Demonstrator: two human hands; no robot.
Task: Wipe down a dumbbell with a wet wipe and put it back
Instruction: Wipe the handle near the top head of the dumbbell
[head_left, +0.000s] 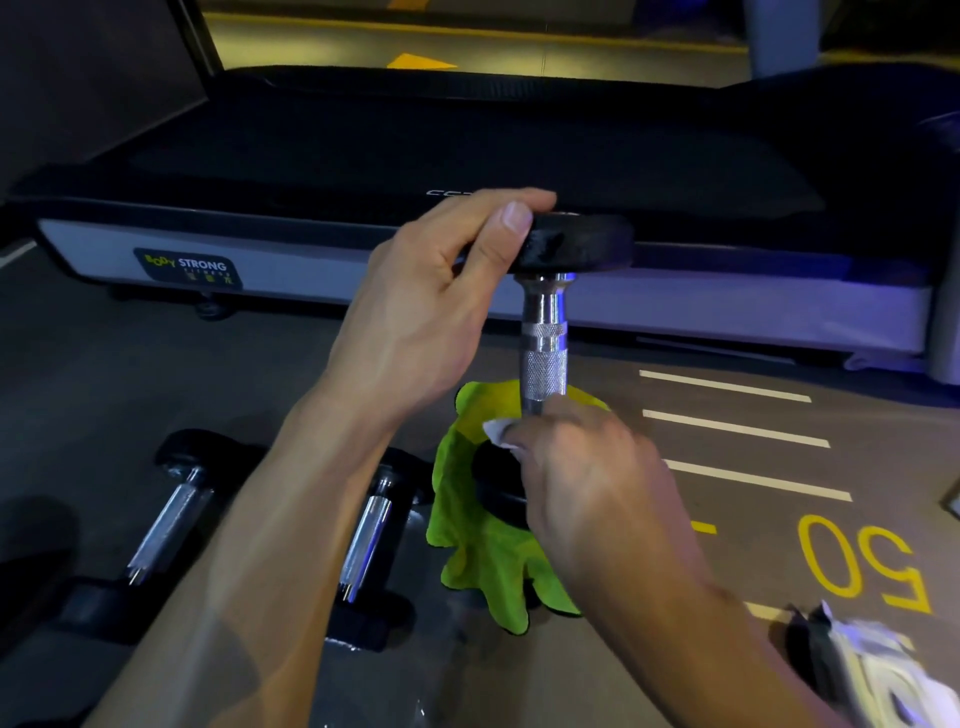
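A dumbbell (544, 338) with a chrome knurled handle and black end weights stands upright on a lime-green cloth (483, 561) on the floor. My left hand (431, 312) grips its top weight from the left side, thumb on the rim. Lower down, my right hand (587, 478) holds a white wet wipe (496, 431) against the bottom of the handle, just above the lower weight, which my hand mostly hides.
Two more dumbbells (171, 514) (366, 545) lie on the floor at the left. A treadmill (467, 156) runs across the back. White lines and a yellow "50" (862, 566) mark the floor at right. A wipe packet (872, 670) lies bottom right.
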